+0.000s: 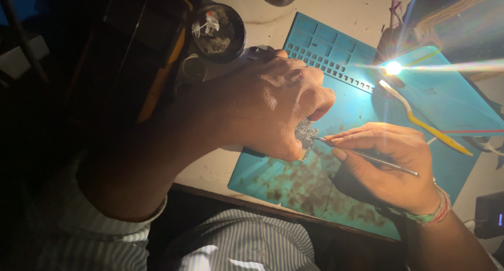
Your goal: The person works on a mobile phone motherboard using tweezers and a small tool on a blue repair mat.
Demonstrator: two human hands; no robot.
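Pinched in the left hand (268, 105), a small silvery part (305, 134) sits just above the teal work mat (294, 192), while the right hand (386, 163) closes on a thin metal probe (367, 156) touching it. It looks light, thin and probably fragile, best held by its edges.

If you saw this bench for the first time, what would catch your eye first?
The bright lamp glare at the upper right, flaring across the teal work mat. At centre, the left hand pinches a small silvery part while the right hand touches a thin metal tool to it.
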